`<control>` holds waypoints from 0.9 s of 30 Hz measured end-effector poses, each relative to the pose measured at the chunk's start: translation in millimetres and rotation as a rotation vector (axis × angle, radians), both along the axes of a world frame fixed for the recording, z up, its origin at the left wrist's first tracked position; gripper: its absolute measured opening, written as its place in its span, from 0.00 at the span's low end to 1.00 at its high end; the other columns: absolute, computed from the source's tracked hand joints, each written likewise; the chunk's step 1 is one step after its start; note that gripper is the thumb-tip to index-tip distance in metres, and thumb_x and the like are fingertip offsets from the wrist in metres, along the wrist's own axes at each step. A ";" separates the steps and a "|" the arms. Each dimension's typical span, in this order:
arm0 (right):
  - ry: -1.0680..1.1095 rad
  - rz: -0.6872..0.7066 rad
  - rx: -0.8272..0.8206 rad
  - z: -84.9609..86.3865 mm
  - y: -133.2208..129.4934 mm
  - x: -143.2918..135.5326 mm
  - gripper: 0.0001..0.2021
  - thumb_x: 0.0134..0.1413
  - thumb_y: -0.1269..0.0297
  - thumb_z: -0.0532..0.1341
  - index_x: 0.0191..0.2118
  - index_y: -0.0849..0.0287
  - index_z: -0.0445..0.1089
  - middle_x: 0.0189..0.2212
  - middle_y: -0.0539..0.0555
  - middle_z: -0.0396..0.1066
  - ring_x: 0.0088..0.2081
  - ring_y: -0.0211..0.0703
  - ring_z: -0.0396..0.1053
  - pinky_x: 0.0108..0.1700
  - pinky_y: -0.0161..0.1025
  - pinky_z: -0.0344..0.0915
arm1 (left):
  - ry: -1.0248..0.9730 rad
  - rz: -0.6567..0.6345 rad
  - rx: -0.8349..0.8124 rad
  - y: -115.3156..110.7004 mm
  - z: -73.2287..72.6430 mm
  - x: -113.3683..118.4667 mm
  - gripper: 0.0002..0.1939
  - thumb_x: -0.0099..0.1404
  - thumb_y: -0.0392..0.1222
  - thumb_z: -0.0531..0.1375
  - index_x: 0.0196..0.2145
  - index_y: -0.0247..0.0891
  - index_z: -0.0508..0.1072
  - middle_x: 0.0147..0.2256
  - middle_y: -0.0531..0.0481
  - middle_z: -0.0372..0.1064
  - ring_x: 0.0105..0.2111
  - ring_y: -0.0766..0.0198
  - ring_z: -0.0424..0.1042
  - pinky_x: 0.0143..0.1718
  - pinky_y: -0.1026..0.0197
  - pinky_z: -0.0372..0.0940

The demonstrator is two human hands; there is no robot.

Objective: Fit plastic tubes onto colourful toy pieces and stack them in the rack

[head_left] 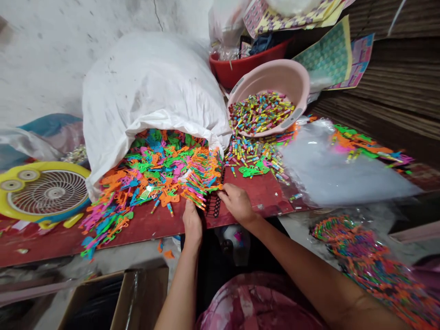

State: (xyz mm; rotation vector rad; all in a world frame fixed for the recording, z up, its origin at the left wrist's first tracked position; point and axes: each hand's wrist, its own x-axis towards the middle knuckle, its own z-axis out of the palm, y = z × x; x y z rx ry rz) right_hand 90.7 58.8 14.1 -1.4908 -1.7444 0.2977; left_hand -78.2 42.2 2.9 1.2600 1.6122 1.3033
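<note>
A black rack (213,205) with rings lies at the table's front edge, and bright plastic pieces (201,183) stand in rows along it. My right hand (236,201) is closed at the rack's right side, its fingertips on the orange end of a small piece (220,187). On the left side of the rack, my left hand (192,222) touches the near end of the rows; its fingertips are partly hidden. A large heap of colourful plastic pieces (154,160) spills from a white sack (151,82) just beyond my hands.
A yellow fan (48,190) stands at the left. Behind on the right, a pink basin (299,78) holds many small coloured tubes (261,110), with a red basin (227,73) beyond it. Clear plastic bags (330,169) cover the table's right part. An open carton (132,293) is below left.
</note>
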 end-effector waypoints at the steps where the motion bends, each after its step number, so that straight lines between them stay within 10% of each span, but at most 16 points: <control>1: -0.020 -0.002 0.001 1.7 0.5 2.3 0.06 0.63 0.63 0.59 0.35 0.57 0.71 0.32 0.54 0.75 0.35 0.44 0.71 0.36 0.37 0.59 | 0.013 -0.018 0.009 -2.2 0.3 2.6 0.35 0.70 0.65 0.43 0.60 0.37 0.66 0.62 0.45 0.63 0.65 0.54 0.57 0.67 0.51 0.50; 18: -0.379 -0.115 0.006 12.1 0.7 10.2 0.10 0.62 0.60 0.58 0.37 0.59 0.75 0.29 0.58 0.75 0.28 0.46 0.68 0.30 0.40 0.51 | 0.179 -0.145 0.153 -18.0 2.9 18.6 0.27 0.74 0.54 0.41 0.61 0.40 0.64 0.58 0.41 0.66 0.60 0.55 0.63 0.62 0.49 0.56; 27: 0.027 0.037 0.113 18.2 -10.9 20.6 0.09 0.62 0.59 0.58 0.39 0.58 0.72 0.32 0.53 0.72 0.34 0.43 0.69 0.37 0.37 0.62 | 0.081 -0.125 0.220 -17.1 1.6 19.7 0.26 0.73 0.54 0.45 0.62 0.40 0.62 0.57 0.40 0.68 0.60 0.52 0.64 0.61 0.48 0.58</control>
